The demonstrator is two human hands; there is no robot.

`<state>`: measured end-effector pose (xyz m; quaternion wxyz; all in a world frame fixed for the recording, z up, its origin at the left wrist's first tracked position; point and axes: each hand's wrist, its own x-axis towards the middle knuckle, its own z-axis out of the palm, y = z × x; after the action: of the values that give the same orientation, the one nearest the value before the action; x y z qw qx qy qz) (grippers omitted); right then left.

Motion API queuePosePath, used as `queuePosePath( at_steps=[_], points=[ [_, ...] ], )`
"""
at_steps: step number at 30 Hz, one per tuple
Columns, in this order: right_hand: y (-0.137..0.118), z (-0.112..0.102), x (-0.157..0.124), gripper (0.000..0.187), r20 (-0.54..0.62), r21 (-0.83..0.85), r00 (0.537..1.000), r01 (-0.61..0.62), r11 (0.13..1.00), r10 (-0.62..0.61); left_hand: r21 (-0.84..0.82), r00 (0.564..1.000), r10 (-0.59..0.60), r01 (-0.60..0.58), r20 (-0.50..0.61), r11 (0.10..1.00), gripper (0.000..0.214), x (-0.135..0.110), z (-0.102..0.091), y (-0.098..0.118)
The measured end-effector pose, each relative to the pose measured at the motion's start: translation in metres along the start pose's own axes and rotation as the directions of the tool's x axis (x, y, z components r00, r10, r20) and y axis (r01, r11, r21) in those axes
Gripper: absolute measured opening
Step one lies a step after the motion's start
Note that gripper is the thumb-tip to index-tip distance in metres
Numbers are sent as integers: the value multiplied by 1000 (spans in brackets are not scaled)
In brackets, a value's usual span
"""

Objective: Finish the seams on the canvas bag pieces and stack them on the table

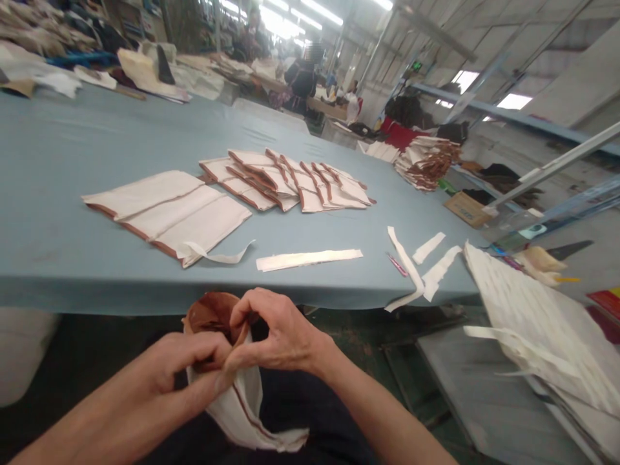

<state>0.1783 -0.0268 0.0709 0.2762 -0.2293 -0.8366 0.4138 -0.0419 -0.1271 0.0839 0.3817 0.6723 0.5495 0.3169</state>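
Both hands work below the table's front edge on a cream fabric piece (245,413) with brown lining showing at its top. My left hand (186,361) pinches the fabric from the left. My right hand (276,332) is curled over its top edge, fingers pressed into the brown part. The cloth's lower end hangs down over my lap. On the grey-blue table (58,194) lie three flat cream pieces (169,213) with brown edges, and behind them a fanned row of several similar pieces (290,181).
Cream strips (310,258) and scraps (421,265) lie near the table's front edge beside a small pink tool (397,263). A stack of cream sheets (542,323) sits on the right. More bundles (426,161) and a person (303,74) are far back.
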Motion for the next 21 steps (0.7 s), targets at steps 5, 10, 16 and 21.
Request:
queuePosePath(
  at_steps=[5,10,16,21],
  points=[
    [25,-30,7,25,-314,-215,919,-312,925,237,-135,1000,-25,26,11,990,41,17,8,4],
    [54,-48,6,15,-382,-297,861,-458,838,336,-227,987,-97,65,-131,972,42,-2,9,-15],
    [63,-42,8,9,-359,-455,852,-516,726,380,30,964,-11,20,-265,999,33,-3,24,-24],
    [65,-41,20,14,-294,-573,863,-503,647,410,205,936,-6,84,-352,975,21,14,48,-33]
  ],
)
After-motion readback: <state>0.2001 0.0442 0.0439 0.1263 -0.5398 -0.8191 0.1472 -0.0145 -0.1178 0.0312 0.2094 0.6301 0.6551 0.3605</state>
